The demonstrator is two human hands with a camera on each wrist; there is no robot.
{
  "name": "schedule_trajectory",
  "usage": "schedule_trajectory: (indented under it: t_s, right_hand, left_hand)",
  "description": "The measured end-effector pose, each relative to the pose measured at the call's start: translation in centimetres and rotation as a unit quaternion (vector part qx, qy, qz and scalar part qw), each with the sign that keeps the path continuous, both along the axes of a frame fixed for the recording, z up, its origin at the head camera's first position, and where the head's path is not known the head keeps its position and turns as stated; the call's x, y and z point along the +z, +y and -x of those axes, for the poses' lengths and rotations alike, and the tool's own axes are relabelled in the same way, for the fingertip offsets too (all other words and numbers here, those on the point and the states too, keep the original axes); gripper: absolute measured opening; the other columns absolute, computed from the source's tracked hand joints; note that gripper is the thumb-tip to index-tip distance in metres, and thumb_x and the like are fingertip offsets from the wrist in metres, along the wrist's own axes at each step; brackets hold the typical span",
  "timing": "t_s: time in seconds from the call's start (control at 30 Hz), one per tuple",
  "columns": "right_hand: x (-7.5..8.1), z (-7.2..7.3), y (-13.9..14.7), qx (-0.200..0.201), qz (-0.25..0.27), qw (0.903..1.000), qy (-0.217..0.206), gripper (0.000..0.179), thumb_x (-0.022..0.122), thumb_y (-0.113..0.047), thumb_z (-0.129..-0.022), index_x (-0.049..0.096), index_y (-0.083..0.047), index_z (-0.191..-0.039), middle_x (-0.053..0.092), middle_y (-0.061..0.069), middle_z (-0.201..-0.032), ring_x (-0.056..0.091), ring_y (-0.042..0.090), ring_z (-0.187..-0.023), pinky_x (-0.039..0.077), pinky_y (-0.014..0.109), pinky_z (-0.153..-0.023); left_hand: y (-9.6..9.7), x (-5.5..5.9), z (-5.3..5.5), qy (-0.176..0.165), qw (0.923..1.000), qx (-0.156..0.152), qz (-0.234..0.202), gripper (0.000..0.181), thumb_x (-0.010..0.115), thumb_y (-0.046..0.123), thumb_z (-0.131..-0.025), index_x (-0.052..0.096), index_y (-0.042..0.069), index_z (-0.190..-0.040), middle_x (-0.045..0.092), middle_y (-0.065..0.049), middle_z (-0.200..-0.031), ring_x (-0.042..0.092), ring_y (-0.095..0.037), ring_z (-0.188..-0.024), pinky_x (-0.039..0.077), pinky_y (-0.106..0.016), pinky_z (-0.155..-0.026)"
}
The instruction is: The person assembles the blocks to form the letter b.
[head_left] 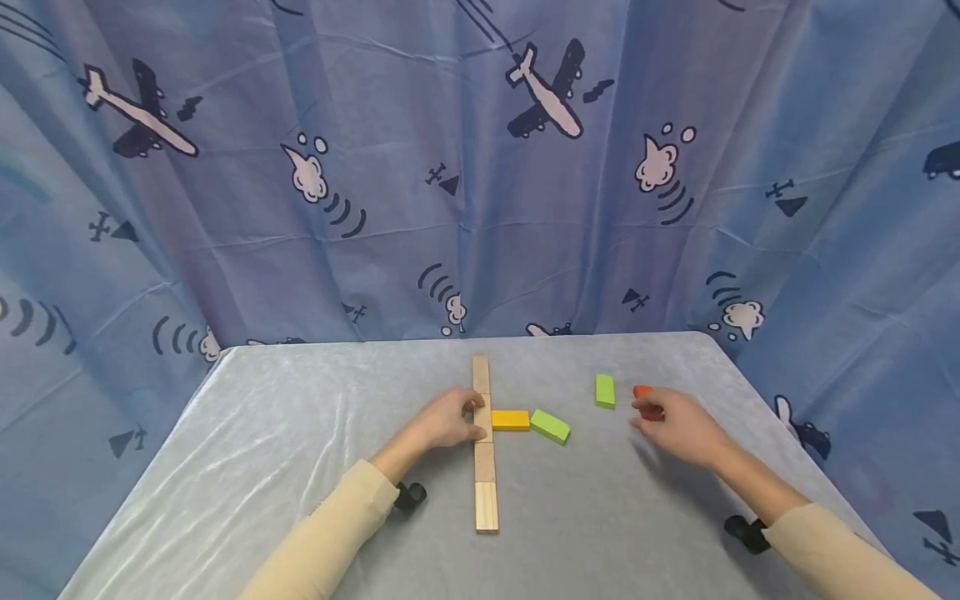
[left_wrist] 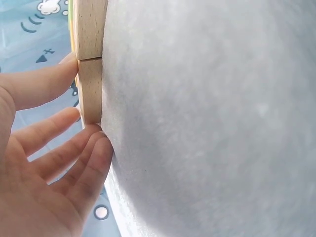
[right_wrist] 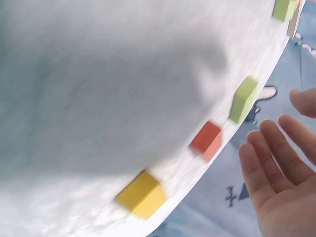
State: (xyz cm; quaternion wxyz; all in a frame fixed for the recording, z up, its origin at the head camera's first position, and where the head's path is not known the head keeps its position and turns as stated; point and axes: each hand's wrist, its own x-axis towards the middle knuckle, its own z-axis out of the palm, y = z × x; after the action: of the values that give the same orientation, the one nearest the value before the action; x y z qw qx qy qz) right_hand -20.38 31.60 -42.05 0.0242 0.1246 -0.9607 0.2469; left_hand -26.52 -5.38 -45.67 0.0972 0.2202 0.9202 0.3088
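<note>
A straight row of plain wooden blocks (head_left: 485, 462) runs away from me down the middle of the table. My left hand (head_left: 448, 418) rests against its left side, thumb and fingertips touching the wood. An orange-yellow block (head_left: 511, 421) extends right from the row, with a green block (head_left: 551, 427) angled at its end. My right hand (head_left: 678, 425) hovers over a red block (head_left: 642, 390), partly covering it in the head view. In the right wrist view its fingers are apart from the red block (right_wrist: 207, 140), and nothing is held.
Another green block (head_left: 605, 391) lies left of the red one. A yellow block (right_wrist: 143, 195) shows beside the red one in the right wrist view; the right hand hides it in the head view. A blue patterned curtain (head_left: 390, 283) hangs behind the pale cloth-covered table (head_left: 300, 408).
</note>
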Motion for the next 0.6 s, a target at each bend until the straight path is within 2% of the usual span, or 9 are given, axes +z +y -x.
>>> schedule_trajectory:
  t_s: [0.1,0.33,0.6]
  right_hand:
    - [-0.3,-0.3,1.2,-0.004,-0.001,0.9999,0.013,0.027,0.074,-0.011,-0.09,0.071,0.005,-0.111,0.071,0.014,-0.104,0.066,0.033,-0.097,0.054,0.053,-0.085]
    - [-0.3,-1.3,4.0,-0.037,-0.003,0.9993,-0.002,0.036,0.072,-0.017,-0.094,0.068,0.006,-0.122,0.066,0.024,-0.12,0.061,0.043,-0.108,0.051,0.059,-0.089]
    - [-1.1,-1.6,7.1,-0.068,0.007,0.9975,-0.017,0.047,0.071,-0.028,-0.097,0.063,0.006,-0.129,0.062,0.028,-0.126,0.058,0.048,-0.112,0.051,0.06,-0.09]
  left_hand:
    - [-0.1,-0.1,0.1,0.002,1.0,-0.001,0.001,0.044,0.084,0.018,-0.084,0.067,0.005,-0.122,0.064,-0.013,-0.113,0.058,-0.025,-0.099,0.05,-0.043,-0.089]
    - [-0.1,-0.2,0.1,0.003,1.0,-0.001,0.0,0.044,0.084,0.019,-0.084,0.067,0.005,-0.123,0.065,-0.014,-0.115,0.06,-0.026,-0.102,0.05,-0.044,-0.091]
    - [-0.2,-0.2,0.1,0.001,1.0,-0.002,-0.004,0.045,0.084,0.019,-0.084,0.067,0.005,-0.123,0.064,-0.014,-0.116,0.06,-0.027,-0.104,0.05,-0.045,-0.092]
